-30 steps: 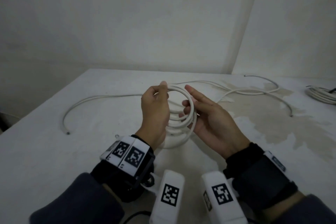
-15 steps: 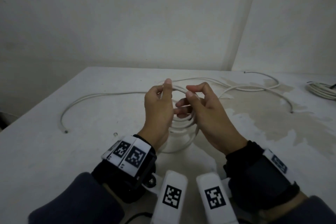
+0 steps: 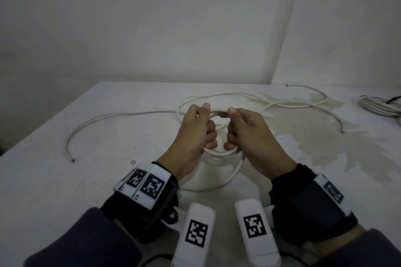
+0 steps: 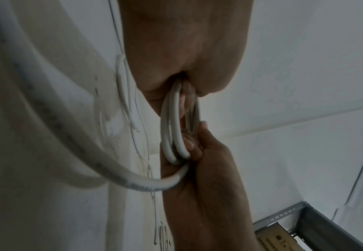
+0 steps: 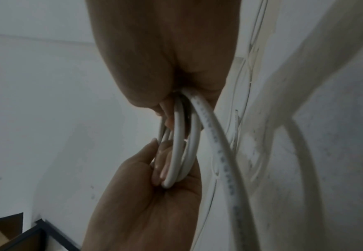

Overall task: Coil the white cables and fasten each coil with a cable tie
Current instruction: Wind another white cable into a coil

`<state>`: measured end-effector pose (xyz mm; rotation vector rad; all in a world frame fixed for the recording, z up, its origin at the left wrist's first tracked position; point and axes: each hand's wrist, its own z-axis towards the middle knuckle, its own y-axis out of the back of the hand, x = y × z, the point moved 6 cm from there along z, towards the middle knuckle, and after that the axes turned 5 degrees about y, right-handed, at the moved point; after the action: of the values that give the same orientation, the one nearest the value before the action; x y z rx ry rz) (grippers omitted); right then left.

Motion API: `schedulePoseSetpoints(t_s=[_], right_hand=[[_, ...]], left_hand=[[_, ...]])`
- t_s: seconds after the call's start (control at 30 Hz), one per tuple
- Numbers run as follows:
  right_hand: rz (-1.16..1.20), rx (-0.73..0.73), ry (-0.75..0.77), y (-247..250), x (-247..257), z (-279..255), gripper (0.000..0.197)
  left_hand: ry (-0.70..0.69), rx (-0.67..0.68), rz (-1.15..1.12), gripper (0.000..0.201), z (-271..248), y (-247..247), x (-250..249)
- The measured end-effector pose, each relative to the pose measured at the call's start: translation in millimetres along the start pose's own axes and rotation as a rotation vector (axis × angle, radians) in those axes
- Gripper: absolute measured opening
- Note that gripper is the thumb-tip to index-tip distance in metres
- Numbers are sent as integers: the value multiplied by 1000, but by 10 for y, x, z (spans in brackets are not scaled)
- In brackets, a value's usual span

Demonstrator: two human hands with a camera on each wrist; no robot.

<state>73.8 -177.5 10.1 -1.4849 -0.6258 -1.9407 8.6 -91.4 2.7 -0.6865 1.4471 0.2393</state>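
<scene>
A small coil of white cable [image 3: 220, 152] hangs between my two hands above the middle of the table. My left hand [image 3: 200, 130] grips its left side with fingers curled round the loops [image 4: 174, 135]. My right hand [image 3: 240, 130] grips the right side the same way [image 5: 182, 152]. One free strand [image 3: 232, 176] drops from the coil to the table near me. The uncoiled length [image 3: 112, 117] trails left and ends at a cut tip [image 3: 72, 160]. No cable tie is visible.
More loose white cable [image 3: 301, 104] loops across the stained far right of the table [image 3: 54, 180]. A separate bundled coil [image 3: 379, 106] lies at the right edge. Walls stand close behind. A metal shelf frame [image 4: 318, 222] shows in the left wrist view.
My right hand went from open fingers beside the coil to a curled grip on it. Both hands now hold the coil from opposite sides, and it has turned flatter.
</scene>
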Motion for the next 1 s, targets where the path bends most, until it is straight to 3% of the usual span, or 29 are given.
schedulePoseSetpoints(t_s=[0.13,0.3,0.43,0.53,0.57,0.63,0.7,0.77,0.87,1.0], right_hand=[[-76,1,-32,-1,-19,11,32],[85,6,-80,22,-69,21,29],[275,-363,-95,356,-163,103,28],[397,-603,-77,632,-203,69,30],[424,-656,-69,685,-213,53,30],[469,-711,-47,722,-205,38,30],[507,-716,-22,700,-191,45,30],[540,-688,-3,644,-190,64,30],[552,-588,-5,515,-208,83,28],[536,-375,-53,317,-220,102,26]], left_hand=[[-62,0,53,30,-10,-3,-51],[-88,-13,153,21,12,9,-58],[-176,-114,410,19,9,28,-101],[-387,-246,337,7,-63,176,-285],[-377,-250,315,10,-66,215,-298],[-154,-167,300,25,-45,197,-170],[181,-47,331,40,-63,131,56],[344,69,272,45,-92,82,210],[237,92,103,29,-42,85,194],[-48,-164,29,19,33,269,1]])
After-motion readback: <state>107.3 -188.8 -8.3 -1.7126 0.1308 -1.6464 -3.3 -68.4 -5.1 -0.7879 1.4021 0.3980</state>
